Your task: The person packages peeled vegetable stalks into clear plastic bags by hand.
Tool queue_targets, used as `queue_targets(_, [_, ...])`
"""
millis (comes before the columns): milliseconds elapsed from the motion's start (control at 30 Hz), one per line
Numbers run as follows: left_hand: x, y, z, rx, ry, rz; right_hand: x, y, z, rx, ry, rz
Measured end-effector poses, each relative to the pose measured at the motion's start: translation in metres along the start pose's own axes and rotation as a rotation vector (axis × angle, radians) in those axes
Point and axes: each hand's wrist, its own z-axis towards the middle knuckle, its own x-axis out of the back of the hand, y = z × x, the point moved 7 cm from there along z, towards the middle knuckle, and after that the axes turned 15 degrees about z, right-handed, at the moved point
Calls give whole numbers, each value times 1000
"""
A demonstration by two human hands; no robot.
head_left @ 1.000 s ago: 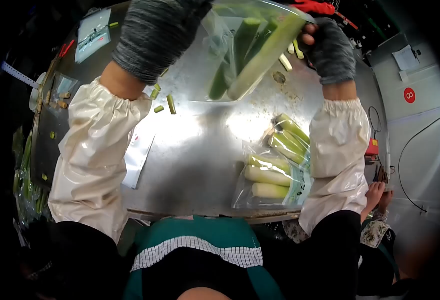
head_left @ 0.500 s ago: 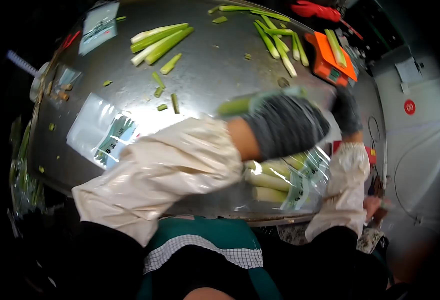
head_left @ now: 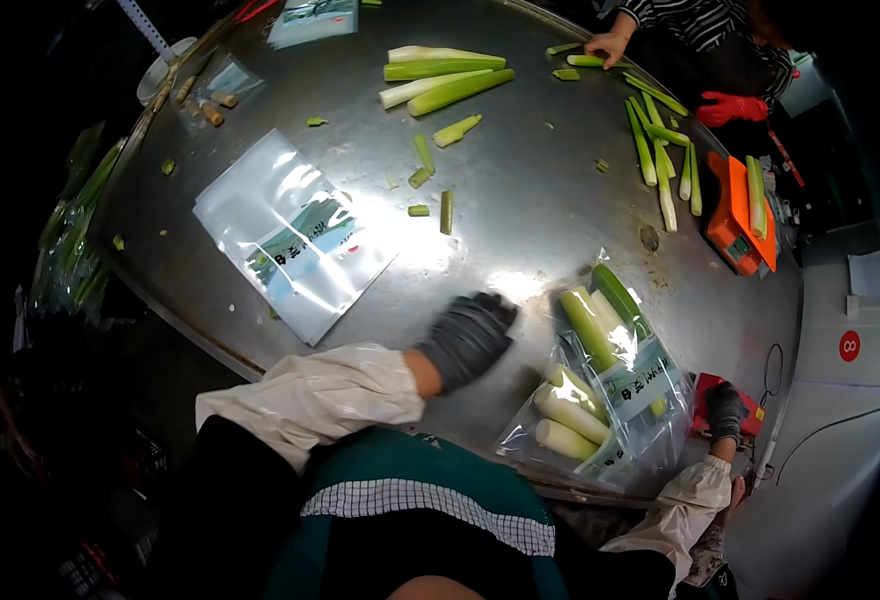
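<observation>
My left hand (head_left: 465,342), in a dark grey glove, hovers above the table near the front edge. Its fingers are curled in, with nothing visible in them. To its right lie two printed clear bags, overlapping, with pale green stalks like water bamboo shoots inside: the upper bag (head_left: 642,378) partly covers the lower bag (head_left: 566,417). My right hand (head_left: 726,412), gloved the same way, is at a red box-shaped device (head_left: 704,391) by the table's right edge. Its fingers are too hidden to show whether they grip anything.
Flat printed bags (head_left: 295,240) lie stacked on the left of the metal table (head_left: 530,130). Loose stalks (head_left: 445,78) and cut pieces lie farther back. An orange scale (head_left: 740,215) bears stalks at the right. A co-worker's hand (head_left: 612,40) touches a stalk at the far edge.
My left hand has pulled back left, away from my right hand. The blurred filled bag under it now rests over the other. My right hand has come down to the red device. The view has shifted.
</observation>
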Motion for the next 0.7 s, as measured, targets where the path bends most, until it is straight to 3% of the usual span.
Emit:
queue_targets(33, [-15, -43, -28, 180, -25, 190, 4, -15, 3, 55, 38, -224])
queue_targets(100, [-19, -108, -75, 560, -463, 375, 9, -62, 23, 202, 77, -28])
queue_targets(167, [-3, -140, -113, 685, -386, 514, 5, -149, 25, 373, 49, 180])
queue_targets(200, [-1, -147, -125, 656, -310, 544, -4, -189, 24, 502, 37, 220])
queue_targets(300, [-7, -154, -140, 543, -168, 601, -44, -293, 19, 598, -201, 248])
queue_targets(333, [-5, -150, -140, 447, -103, 635, -62, -312, 20, 590, -278, 240])
queue_targets(500, [13, -148, -140, 452, -65, 492, -119, -385, -8, 871, -405, 26])
queue_targets(567, [26, -145, -140, 425, 158, 503, -135, -393, -17, 904, -486, 5])
queue_targets(700, [17, -158, -141, 508, -41, 394, -158, -391, -28, 934, -493, -27])
